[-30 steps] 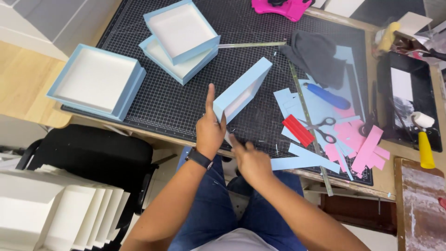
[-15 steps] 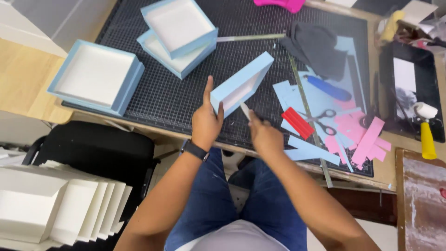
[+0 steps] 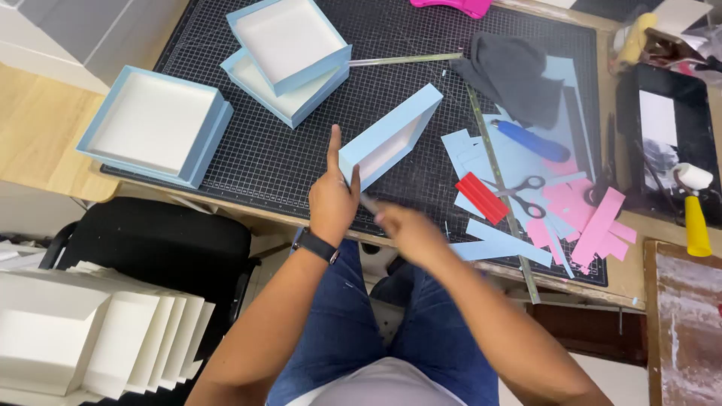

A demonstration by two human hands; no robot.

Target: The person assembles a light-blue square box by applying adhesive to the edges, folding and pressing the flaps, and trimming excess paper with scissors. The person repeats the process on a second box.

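Wooden table under a black cutting mat, pale blue box partly overhanging.

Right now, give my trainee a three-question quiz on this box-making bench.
1. True or false: the left hand holds the tilted light blue box up on edge.
2. Which lies beside the red strip? A) scissors B) a hammer C) a cup
3. Fill in: two open blue boxes sit stacked on the black cutting ____.

Key: 1 true; 2 A; 3 mat. The right hand is blurred, so what it holds cannot be told.
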